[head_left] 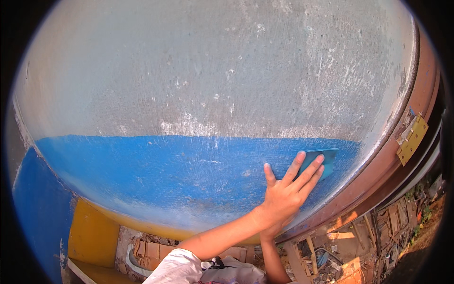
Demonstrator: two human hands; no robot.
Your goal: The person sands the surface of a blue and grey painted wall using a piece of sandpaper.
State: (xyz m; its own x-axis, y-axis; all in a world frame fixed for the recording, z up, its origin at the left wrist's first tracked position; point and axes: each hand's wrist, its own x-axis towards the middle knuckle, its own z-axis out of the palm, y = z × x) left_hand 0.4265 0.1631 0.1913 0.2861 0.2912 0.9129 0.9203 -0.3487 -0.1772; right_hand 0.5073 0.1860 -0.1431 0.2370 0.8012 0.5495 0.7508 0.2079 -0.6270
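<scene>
My left hand (pixel 288 191) lies with its fingers spread on a folded teal sheet that looks like sandpaper (pixel 328 161), pressing it against the blue painted band (pixel 189 170) of a large panel. The little finger sticks out to the left, off the sheet, while the other visible fingers rest over it. Fine pale scratches mark the blue paint. Below the left wrist, my right hand (pixel 278 229) is mostly hidden behind the left one; its fingers do not show, and neither does anything it may hold.
Above the blue band the panel is worn grey (pixel 213 71) with white scuffs. A brown frame (pixel 378 175) with a yellow hinge (pixel 412 139) runs along the right edge. At left stand a blue panel (pixel 42 213) and a yellow one (pixel 94 232). Wood scraps and rubble (pixel 331 251) cover the ground below.
</scene>
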